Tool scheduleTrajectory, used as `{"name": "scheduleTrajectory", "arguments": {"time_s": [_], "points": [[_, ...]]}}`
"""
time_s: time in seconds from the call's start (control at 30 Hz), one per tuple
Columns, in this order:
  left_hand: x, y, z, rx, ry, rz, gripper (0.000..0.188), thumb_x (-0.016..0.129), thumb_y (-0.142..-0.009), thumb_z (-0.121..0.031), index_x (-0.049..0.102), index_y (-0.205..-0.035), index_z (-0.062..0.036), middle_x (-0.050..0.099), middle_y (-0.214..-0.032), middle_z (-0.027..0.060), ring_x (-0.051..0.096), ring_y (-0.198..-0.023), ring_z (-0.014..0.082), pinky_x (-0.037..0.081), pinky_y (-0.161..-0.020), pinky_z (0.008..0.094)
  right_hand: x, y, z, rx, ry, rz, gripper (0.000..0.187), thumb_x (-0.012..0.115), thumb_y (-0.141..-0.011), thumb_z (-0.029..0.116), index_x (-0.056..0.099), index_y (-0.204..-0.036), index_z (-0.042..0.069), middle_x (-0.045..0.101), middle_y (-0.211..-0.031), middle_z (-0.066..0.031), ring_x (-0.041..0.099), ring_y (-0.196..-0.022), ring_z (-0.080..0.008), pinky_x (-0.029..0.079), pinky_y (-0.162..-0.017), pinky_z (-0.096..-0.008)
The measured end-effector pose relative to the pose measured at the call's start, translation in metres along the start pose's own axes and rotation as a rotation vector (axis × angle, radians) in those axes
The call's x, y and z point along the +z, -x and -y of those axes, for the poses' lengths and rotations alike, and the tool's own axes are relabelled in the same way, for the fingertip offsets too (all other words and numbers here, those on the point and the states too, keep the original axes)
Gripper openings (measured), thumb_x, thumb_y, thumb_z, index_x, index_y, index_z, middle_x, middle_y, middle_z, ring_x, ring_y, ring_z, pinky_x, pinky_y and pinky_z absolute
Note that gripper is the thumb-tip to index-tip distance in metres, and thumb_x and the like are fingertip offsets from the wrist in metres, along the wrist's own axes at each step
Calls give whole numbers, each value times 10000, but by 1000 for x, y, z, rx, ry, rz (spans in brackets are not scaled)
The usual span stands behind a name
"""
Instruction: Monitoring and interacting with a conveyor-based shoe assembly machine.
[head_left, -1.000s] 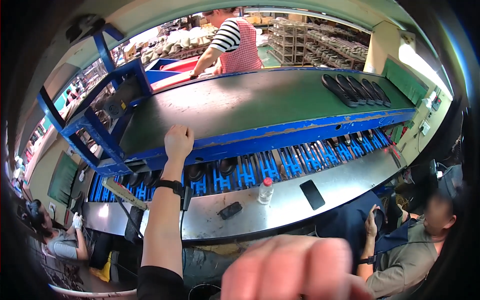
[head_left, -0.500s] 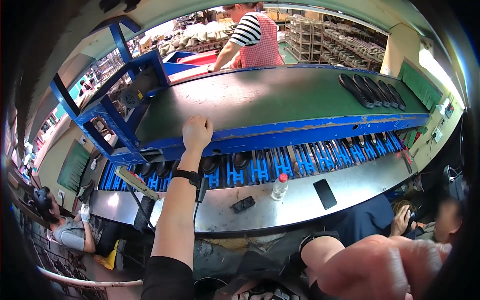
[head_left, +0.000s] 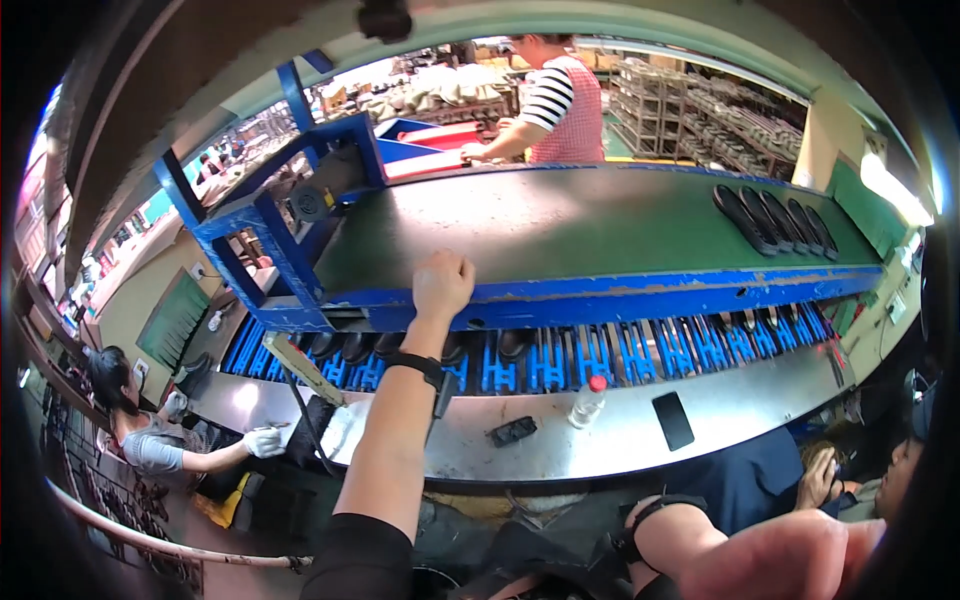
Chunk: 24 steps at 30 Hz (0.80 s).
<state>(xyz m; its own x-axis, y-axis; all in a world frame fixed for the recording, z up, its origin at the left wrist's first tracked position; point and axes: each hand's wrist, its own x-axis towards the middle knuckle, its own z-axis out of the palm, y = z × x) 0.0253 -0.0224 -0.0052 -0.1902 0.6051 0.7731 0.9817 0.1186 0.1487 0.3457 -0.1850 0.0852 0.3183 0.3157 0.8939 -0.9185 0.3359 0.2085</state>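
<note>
My left hand [head_left: 443, 288] rests at the near edge of the green conveyor belt [head_left: 560, 225], its fingers curled into a fist with nothing seen in it. A black wristband with a dark device [head_left: 430, 374] is on that wrist. My right hand [head_left: 775, 562] is large and blurred at the lower right, very near the camera; its fingertips are hidden. Several black shoe soles [head_left: 765, 220] lie side by side at the belt's right end, away from both hands. Below the belt, dark shoes [head_left: 515, 343] sit on a row of blue metal racks [head_left: 605, 355].
On the steel ledge [head_left: 560, 450] are a clear bottle with a red cap [head_left: 588, 402], a black phone [head_left: 673, 420] and a small dark object [head_left: 513, 431]. A gloved co-worker [head_left: 165, 440] sits left, another person [head_left: 570, 110] stands beyond the belt, and someone [head_left: 900, 470] sits right.
The view has shifted, so the bench sits lower and further right. The co-worker at left has stretched a gloved hand toward the ledge, where white material now shows. My left fist stays at the belt edge.
</note>
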Motion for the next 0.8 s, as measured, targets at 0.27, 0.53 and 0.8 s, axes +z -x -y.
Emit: {"name": "scheduleTrajectory", "arguments": {"time_s": [0.27, 0.53, 0.8], "points": [[4, -1, 4, 55, 60, -81, 239, 599, -812, -153, 608, -619, -13, 610, -685, 164, 612, -701, 367, 508, -657, 481, -5, 12, -12, -5, 138, -17, 406, 563, -969, 362, 617, -1067, -29, 641, -961, -179, 634, -866, -293, 522, -755, -372], [5, -2, 0, 18, 25, -51, 257, 588, -822, -179, 642, -634, -12, 642, -719, 163, 643, -745, 341, 538, -687, 461, -18, 25, -25, 15, 291, -30, 387, 555, -972, 349, 629, -1042, -24, 640, -960, -171, 624, -876, -295, 509, -770, -377], [5, 0, -4, -12, 55, -71, 262, 584, -823, -193, 660, -637, -24, 662, -727, 151, 649, -754, 332, 540, -700, 448, -34, 20, -39, 50, 401, 43, 371, 547, -976, 336, 640, -1016, -20, 639, -959, -164, 615, -886, -298, 495, -786, -382]]}}
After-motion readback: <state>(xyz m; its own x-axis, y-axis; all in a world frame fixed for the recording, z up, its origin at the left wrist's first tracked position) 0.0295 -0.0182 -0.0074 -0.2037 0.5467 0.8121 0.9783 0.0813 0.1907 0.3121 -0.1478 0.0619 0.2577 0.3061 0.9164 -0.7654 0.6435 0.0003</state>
